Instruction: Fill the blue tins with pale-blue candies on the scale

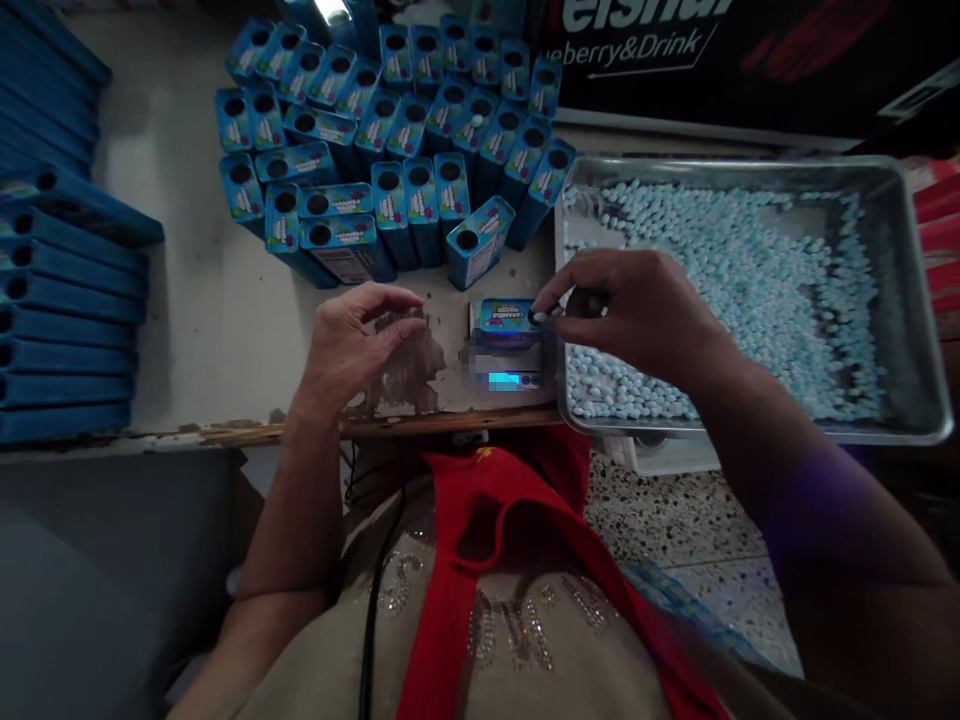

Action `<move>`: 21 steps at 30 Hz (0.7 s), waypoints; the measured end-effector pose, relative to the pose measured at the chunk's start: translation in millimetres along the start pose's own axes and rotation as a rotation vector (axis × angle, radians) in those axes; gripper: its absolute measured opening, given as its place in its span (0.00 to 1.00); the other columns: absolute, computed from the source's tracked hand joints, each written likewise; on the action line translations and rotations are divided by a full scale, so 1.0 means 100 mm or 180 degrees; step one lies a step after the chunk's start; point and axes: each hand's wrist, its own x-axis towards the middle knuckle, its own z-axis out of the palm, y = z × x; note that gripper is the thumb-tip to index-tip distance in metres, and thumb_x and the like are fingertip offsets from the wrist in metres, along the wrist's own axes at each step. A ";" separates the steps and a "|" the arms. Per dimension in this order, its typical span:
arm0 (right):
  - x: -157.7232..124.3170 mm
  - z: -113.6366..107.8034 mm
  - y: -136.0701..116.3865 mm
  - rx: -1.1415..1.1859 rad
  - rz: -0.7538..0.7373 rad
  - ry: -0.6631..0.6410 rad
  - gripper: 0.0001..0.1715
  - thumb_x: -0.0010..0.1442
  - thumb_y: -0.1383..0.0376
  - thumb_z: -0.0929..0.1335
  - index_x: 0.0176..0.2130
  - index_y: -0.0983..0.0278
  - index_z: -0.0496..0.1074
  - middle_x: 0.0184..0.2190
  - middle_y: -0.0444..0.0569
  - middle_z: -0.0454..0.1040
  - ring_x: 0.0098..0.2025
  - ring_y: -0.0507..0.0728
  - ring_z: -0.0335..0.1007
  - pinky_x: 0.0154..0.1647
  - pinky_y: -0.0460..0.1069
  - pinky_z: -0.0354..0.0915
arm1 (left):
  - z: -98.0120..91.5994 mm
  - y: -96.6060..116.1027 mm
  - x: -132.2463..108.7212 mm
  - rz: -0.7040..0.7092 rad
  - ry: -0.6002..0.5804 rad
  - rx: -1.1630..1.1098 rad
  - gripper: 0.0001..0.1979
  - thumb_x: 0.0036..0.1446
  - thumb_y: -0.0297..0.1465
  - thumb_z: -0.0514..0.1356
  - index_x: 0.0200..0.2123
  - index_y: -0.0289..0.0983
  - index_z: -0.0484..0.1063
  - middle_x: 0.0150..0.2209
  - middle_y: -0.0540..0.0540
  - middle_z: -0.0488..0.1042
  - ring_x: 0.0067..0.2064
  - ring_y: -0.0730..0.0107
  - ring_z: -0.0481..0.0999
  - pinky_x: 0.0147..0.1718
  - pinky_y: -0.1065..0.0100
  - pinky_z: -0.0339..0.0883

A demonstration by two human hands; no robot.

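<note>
While I watch via head cam, the right hand [637, 310] pinches a pale pellet [550, 313] over the blue box [504, 316] on a scale [510, 372], readout blurred. Left hand [360, 335] rests nearby, fingers loosely curled, empty. Metal tray [904, 300] of pellets at right; upright boxes [390, 150] behind. Banner [637, 50], cut off: "berry&Drink".

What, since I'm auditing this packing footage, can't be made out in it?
Head view only.
Scale display: blurred over, reading illegible.
Blue box just above it: fingers of the right hand cover its opening, so the fill is hidden.
What the right hand's grip holds: too small and dark.
Banner: lettering cut off by the top edge.
</note>
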 end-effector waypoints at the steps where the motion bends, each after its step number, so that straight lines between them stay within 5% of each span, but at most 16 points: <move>1: 0.00 -0.01 -0.01 -0.0220 -0.0097 -0.0047 0.11 0.58 0.73 0.76 0.38 0.58 0.87 0.35 0.45 0.83 0.33 0.54 0.76 0.39 0.51 0.71 | -0.02 -0.01 -0.01 -0.0016 0.0027 -0.0024 0.11 0.65 0.40 0.80 0.46 0.44 0.90 0.48 0.45 0.90 0.52 0.55 0.90 0.60 0.56 0.86; 10: 0.03 -0.03 -0.35 -0.1554 -0.0416 -0.0363 0.23 0.65 0.76 0.69 0.47 0.56 0.90 0.46 0.47 0.90 0.47 0.61 0.87 0.52 0.55 0.77 | -0.07 -0.05 -0.02 0.0021 0.0037 -0.0105 0.11 0.64 0.38 0.81 0.47 0.42 0.90 0.47 0.44 0.90 0.53 0.55 0.90 0.62 0.56 0.86; 14: -0.05 -0.05 -0.40 -0.1768 -0.0140 -0.0051 0.28 0.66 0.76 0.67 0.52 0.55 0.90 0.54 0.49 0.91 0.50 0.65 0.89 0.61 0.60 0.80 | -0.12 -0.05 -0.03 0.0025 0.0056 -0.0118 0.10 0.64 0.34 0.80 0.47 0.43 0.90 0.47 0.45 0.91 0.52 0.55 0.91 0.61 0.56 0.87; 17: -0.26 -0.16 -0.19 -0.2000 0.0121 0.0349 0.25 0.68 0.74 0.67 0.53 0.57 0.89 0.55 0.54 0.90 0.50 0.67 0.88 0.60 0.63 0.80 | -0.16 -0.04 -0.04 -0.0014 0.0091 -0.0038 0.10 0.63 0.32 0.80 0.48 0.44 0.90 0.48 0.47 0.91 0.52 0.55 0.91 0.62 0.56 0.87; 21: -0.68 -0.22 0.43 -0.1734 0.0347 -0.0017 0.21 0.69 0.59 0.75 0.57 0.61 0.88 0.51 0.58 0.88 0.42 0.65 0.86 0.48 0.60 0.81 | -0.15 -0.04 -0.04 -0.0050 0.0080 0.0027 0.08 0.64 0.33 0.79 0.47 0.46 0.90 0.48 0.49 0.91 0.53 0.55 0.91 0.62 0.56 0.87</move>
